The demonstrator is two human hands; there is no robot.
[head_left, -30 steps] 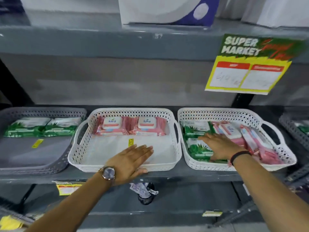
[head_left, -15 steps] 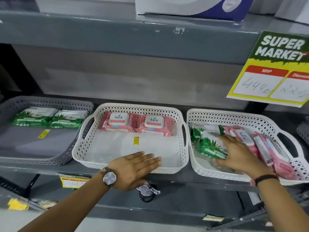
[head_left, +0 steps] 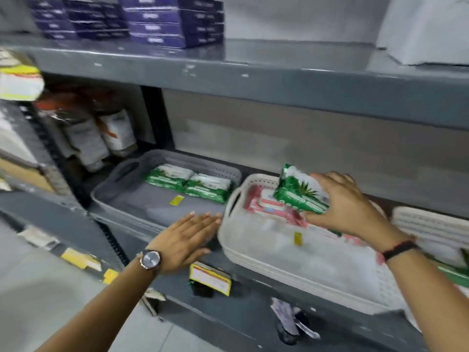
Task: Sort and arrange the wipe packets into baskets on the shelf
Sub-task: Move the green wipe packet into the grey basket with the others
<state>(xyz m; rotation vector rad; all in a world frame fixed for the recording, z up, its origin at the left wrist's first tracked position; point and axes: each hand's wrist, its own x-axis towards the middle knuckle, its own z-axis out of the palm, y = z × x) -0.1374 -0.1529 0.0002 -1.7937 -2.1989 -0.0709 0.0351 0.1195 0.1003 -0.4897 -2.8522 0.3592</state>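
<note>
My right hand (head_left: 347,207) grips a green wipe packet (head_left: 299,191), held tilted in the air above the back of the middle white basket (head_left: 253,252). Pink wipe packets (head_left: 266,204) lie at the back of that basket, partly behind the green one. My left hand (head_left: 185,237) lies flat with fingers together and nothing in it, against the front rim of the grey basket (head_left: 119,179). Two green packets (head_left: 187,181) sit side by side at the back of the grey basket. A second white basket (head_left: 431,224) shows at the far right, mostly behind my right arm.
Bottles (head_left: 101,138) stand on the same shelf to the left of the grey basket. Dark blue boxes (head_left: 152,19) are stacked on the upper shelf (head_left: 253,77). A yellow price tag (head_left: 210,278) hangs from the shelf edge below my left hand.
My right hand has lifted a green packet out of the right white basket and carried it left over the middle one. My left hand slid left to the grey basket. The view swung left.
</note>
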